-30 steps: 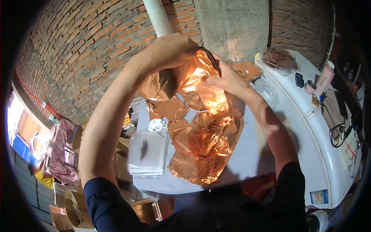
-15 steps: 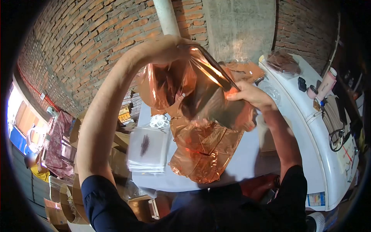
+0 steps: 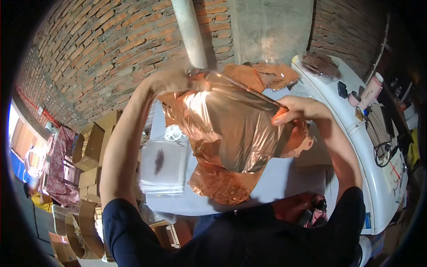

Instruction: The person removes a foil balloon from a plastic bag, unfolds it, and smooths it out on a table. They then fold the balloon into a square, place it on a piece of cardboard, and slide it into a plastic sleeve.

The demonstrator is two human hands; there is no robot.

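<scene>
A shiny copper-coloured foil balloon (image 3: 231, 120), flat and crinkled, hangs stretched between my two hands above the table. My right hand (image 3: 299, 109) pinches its upper right edge, thumb on the near side. At its upper left corner is my left hand (image 3: 171, 81), closed on the foil and blurred by motion. Beneath the held piece, more copper foil (image 3: 224, 184) lies crumpled on the white table (image 3: 289, 189), partly covered. To its left are a stack of clear plastic bags (image 3: 162, 167) and a small heap of white curled ribbon or rings (image 3: 175, 132).
More copper foil pieces (image 3: 275, 74) lie at the table's back. A white curved surface (image 3: 351, 120) on the right carries a bag of brown foil (image 3: 318, 66), a pink bottle (image 3: 371, 91) and cables. Open cardboard boxes (image 3: 87, 144) stand left. A brick wall (image 3: 106, 58) rises behind.
My left hand has moved down and left, and its arm is less raised. The foil is now drawn out wider between my hands. My right hand shifted slightly right.
</scene>
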